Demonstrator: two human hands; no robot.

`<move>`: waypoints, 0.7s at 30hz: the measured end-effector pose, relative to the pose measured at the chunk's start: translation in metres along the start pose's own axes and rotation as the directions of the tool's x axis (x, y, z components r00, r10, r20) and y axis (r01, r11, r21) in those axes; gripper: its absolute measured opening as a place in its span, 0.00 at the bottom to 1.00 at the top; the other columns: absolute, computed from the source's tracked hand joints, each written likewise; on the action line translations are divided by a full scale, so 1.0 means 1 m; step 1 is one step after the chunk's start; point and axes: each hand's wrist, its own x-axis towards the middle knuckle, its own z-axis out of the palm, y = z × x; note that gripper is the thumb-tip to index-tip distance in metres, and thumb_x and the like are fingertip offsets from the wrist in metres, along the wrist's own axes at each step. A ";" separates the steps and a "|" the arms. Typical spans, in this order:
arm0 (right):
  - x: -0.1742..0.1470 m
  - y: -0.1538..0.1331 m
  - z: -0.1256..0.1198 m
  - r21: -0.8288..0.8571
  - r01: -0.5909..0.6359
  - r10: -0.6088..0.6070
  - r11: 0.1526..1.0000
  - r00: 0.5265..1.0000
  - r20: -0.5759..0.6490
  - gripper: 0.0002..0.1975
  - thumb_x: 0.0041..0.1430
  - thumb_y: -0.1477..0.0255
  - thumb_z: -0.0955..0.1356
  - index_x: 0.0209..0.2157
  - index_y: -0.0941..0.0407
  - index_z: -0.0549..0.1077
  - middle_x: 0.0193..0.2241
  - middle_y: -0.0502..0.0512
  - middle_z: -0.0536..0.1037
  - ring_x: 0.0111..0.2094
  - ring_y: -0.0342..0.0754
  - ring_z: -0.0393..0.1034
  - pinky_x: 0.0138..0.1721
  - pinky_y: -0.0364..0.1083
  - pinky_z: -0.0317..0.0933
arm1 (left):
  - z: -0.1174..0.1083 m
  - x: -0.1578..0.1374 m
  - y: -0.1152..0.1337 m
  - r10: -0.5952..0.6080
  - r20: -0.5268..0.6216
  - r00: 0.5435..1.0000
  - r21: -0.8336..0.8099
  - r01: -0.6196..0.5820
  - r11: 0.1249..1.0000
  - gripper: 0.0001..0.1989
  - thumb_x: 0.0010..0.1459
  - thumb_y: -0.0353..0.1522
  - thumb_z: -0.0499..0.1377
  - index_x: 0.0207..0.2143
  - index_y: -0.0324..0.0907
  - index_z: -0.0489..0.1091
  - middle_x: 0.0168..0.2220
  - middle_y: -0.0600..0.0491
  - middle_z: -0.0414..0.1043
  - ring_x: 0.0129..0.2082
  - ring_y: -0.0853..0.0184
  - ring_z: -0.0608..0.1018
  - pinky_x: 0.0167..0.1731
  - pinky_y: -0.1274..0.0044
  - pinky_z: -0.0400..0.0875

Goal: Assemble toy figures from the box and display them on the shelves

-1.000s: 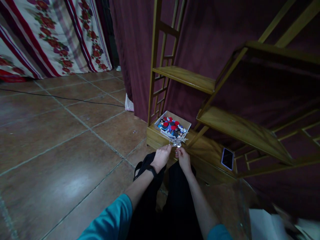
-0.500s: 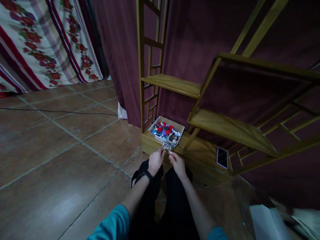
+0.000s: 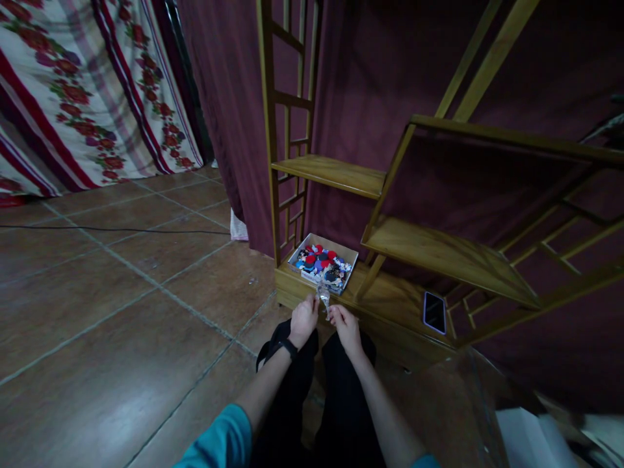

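Observation:
Between my two hands is a small crumpled clear plastic bag (image 3: 324, 294), too small for me to tell whether anything is inside. My left hand (image 3: 305, 320) pinches it from the left side, a dark band on the wrist. On the other side my right hand (image 3: 345, 325) grips its lower right edge with closed fingers. Just beyond the bag, a shallow cardboard box (image 3: 348, 251) full of small red, blue, purple, black and white pieces rests on the low wooden ledge.
A wooden shelf unit (image 3: 336, 174) rises in front of a maroon curtain (image 3: 351, 97). A phone (image 3: 434, 312) lies on its base at the right. A dark cable (image 3: 121, 229) crosses the tiled floor (image 3: 160, 338) at left. A white box-like item (image 3: 531, 435) stands at lower right.
The plastic bag has turned from lying crosswise to hanging more upright between my hands. Both hands sit slightly lower, and the camera view has tilted a little.

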 end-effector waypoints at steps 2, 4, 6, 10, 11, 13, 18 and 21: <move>0.001 0.002 0.000 0.002 -0.003 0.003 1.000 0.997 -0.079 0.18 0.59 0.61 0.56 0.37 0.54 0.71 0.29 0.52 0.76 0.26 0.43 0.69 0.31 0.42 0.63 | -0.001 0.000 0.001 0.007 0.005 1.000 -0.019 -0.007 1.000 0.13 0.61 0.36 0.42 0.42 0.42 0.62 0.37 0.48 0.73 0.37 0.66 0.74 0.34 0.78 0.62; 0.003 0.003 0.001 -0.009 0.016 -0.017 1.000 0.993 -0.119 0.16 0.58 0.62 0.57 0.39 0.54 0.70 0.33 0.53 0.75 0.28 0.44 0.69 0.33 0.42 0.63 | -0.002 -0.001 0.001 0.025 0.006 1.000 -0.033 -0.025 0.999 0.12 0.61 0.35 0.43 0.41 0.43 0.62 0.37 0.49 0.72 0.38 0.67 0.74 0.34 0.78 0.62; 0.004 0.003 0.002 -0.031 0.050 -0.052 0.998 0.995 -0.080 0.15 0.57 0.63 0.59 0.40 0.53 0.70 0.34 0.52 0.75 0.31 0.45 0.70 0.35 0.43 0.63 | -0.002 -0.001 0.000 0.030 0.006 1.000 -0.039 -0.030 0.999 0.12 0.61 0.35 0.43 0.40 0.43 0.63 0.37 0.49 0.72 0.38 0.66 0.74 0.34 0.79 0.62; 0.004 -0.003 0.004 -0.092 0.107 -0.105 0.990 0.994 0.032 0.12 0.56 0.65 0.61 0.39 0.50 0.71 0.33 0.50 0.76 0.34 0.46 0.70 0.37 0.43 0.62 | 0.001 0.001 -0.001 0.035 0.016 0.999 -0.070 -0.033 0.997 0.12 0.61 0.35 0.43 0.38 0.42 0.63 0.36 0.49 0.72 0.38 0.67 0.74 0.34 0.79 0.63; 0.003 -0.004 0.004 -0.106 0.115 -0.112 0.988 0.993 0.038 0.11 0.56 0.66 0.61 0.38 0.49 0.72 0.33 0.50 0.76 0.34 0.46 0.70 0.36 0.43 0.61 | 0.002 0.001 -0.002 0.041 0.014 0.999 -0.087 -0.040 0.995 0.12 0.61 0.35 0.43 0.38 0.43 0.63 0.35 0.49 0.72 0.38 0.67 0.74 0.34 0.79 0.63; 0.003 -0.005 0.005 -0.127 0.123 -0.120 0.984 0.992 0.034 0.11 0.56 0.67 0.61 0.37 0.50 0.72 0.33 0.50 0.75 0.33 0.46 0.70 0.36 0.42 0.61 | 0.005 0.003 -0.003 0.057 -0.003 0.998 -0.134 -0.057 0.989 0.11 0.60 0.35 0.44 0.37 0.42 0.64 0.34 0.50 0.72 0.37 0.67 0.75 0.33 0.79 0.63; 0.005 -0.001 0.005 -0.132 0.118 -0.117 0.984 0.993 0.013 0.11 0.58 0.67 0.59 0.35 0.51 0.72 0.33 0.51 0.75 0.34 0.47 0.70 0.36 0.42 0.60 | 0.012 0.007 -0.009 0.127 0.002 0.992 -0.337 -0.119 0.934 0.10 0.59 0.32 0.46 0.35 0.41 0.65 0.30 0.53 0.72 0.27 0.72 0.75 0.30 0.81 0.65; 0.005 0.002 0.006 -0.133 0.111 -0.111 0.985 0.994 0.005 0.11 0.58 0.67 0.59 0.35 0.51 0.72 0.32 0.51 0.75 0.33 0.46 0.70 0.35 0.42 0.60 | 0.014 0.010 -0.011 0.171 0.002 0.985 -0.426 -0.154 0.892 0.09 0.58 0.31 0.47 0.34 0.40 0.65 0.29 0.53 0.72 0.24 0.73 0.74 0.28 0.81 0.65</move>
